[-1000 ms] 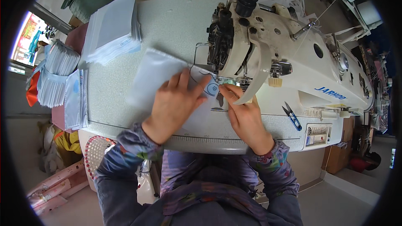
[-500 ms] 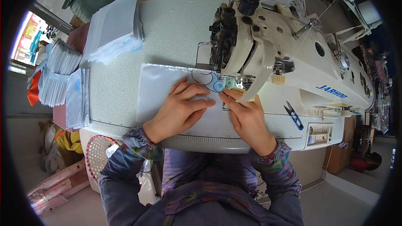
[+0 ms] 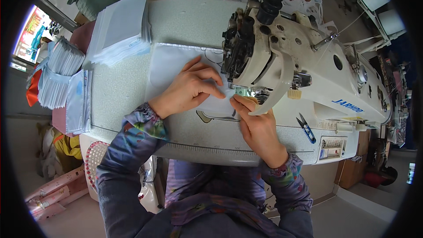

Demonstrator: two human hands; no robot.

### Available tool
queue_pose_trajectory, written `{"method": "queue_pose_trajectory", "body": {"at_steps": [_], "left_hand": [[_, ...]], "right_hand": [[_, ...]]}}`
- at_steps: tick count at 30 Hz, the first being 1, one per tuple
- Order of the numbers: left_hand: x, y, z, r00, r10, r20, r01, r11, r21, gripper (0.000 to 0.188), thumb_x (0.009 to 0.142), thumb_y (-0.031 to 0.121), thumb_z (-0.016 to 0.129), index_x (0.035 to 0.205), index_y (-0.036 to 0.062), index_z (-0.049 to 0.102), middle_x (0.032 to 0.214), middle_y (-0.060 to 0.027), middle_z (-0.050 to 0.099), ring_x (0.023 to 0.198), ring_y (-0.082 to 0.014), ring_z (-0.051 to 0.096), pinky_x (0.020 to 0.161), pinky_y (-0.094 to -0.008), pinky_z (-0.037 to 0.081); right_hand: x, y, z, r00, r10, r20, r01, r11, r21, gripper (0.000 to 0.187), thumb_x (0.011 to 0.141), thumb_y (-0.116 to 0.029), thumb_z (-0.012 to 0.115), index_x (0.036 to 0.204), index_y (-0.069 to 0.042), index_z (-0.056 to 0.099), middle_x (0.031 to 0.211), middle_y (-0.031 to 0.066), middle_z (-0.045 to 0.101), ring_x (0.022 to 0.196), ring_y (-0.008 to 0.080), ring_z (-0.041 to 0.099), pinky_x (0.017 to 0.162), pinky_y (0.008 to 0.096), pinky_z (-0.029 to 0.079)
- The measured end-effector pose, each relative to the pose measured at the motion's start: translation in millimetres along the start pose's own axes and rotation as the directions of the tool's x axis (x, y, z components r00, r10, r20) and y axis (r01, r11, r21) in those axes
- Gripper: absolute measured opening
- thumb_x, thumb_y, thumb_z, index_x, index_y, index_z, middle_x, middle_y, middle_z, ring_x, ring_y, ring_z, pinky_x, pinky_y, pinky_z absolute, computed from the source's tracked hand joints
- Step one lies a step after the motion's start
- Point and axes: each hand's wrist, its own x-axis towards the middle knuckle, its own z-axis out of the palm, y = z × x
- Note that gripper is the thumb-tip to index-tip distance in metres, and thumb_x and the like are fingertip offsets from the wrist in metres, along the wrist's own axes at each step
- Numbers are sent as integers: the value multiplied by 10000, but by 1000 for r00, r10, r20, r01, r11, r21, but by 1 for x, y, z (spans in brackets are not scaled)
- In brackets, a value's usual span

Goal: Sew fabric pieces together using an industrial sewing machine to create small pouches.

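Cloth (image 3: 169,68) flat on the surface (image 3: 121,92), its right side running in under the head of the machine (image 3: 282,39). Left hand (image 3: 189,88) on top of it, fingers bent and loosely spread, tips toward the needle area. Right hand (image 3: 257,125) at the right edge, fingertips together beside the foot; pinching or only pressing, cannot tell. Step in hand, by my reading: guiding that edge for a seam. Next move seems to call for even feeding, cloth smooth, edge straight, fingertips clear of the needle.
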Motion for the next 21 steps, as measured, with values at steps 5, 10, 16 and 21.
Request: {"method": "queue_pose_trajectory", "body": {"at_steps": [5,10,16,21], "left_hand": [[14,-21,0,999,18,-33,-16,999,42,399,844,-38,742,1045,284,864,1211,54,716,1275,-238,648,1351,-588,251],[16,-28,1,999,20,-33,-19,999,35,425,855,-40,731,1100,287,848,1229,41,720,1327,-249,638,1351,-609,235],[5,-3,-9,999,8,48,-22,957,288,427,921,78,744,1305,264,772,1310,21,702,1371,-247,617,1278,-539,369],[-13,79,8,972,-202,118,127,880,457,455,898,274,820,1335,172,745,1243,-39,637,1220,-307,624,1141,-452,490]], "right_hand": [[2,1,1,1000,-2,1,2,1000,-8,535,817,125,677,1329,-16,745,1356,124,724,1218,369,706,1022,479,550],[3,1,1,1000,-7,-5,7,1000,1,532,826,128,669,1334,-15,740,1366,137,722,1214,374,707,1021,483,555],[-2,0,0,998,28,-64,-24,998,53,515,853,134,660,1334,-29,744,1375,143,718,1201,386,703,1033,477,553],[3,-4,3,995,8,-98,4,992,126,512,863,137,651,1340,-26,743,1362,147,718,1194,387,698,1036,469,548]]}}
